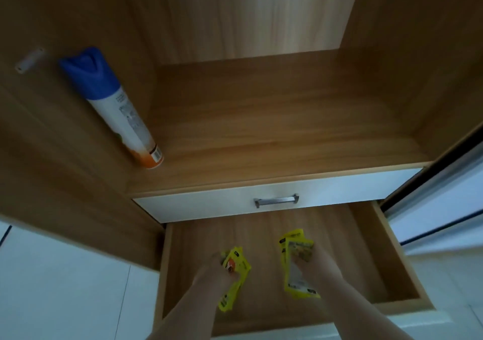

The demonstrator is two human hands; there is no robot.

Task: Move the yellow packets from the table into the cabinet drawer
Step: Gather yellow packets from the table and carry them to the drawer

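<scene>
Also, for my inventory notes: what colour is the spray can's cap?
Blue cap, seen in head view.

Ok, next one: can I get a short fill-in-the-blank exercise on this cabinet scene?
1. The left hand and right hand each hold ____ packets over the open drawer.
2. The spray can on the shelf has a ____ cap.
3. The closed drawer front with the metal handle is ____.
Missing words: yellow; blue; white.
</scene>
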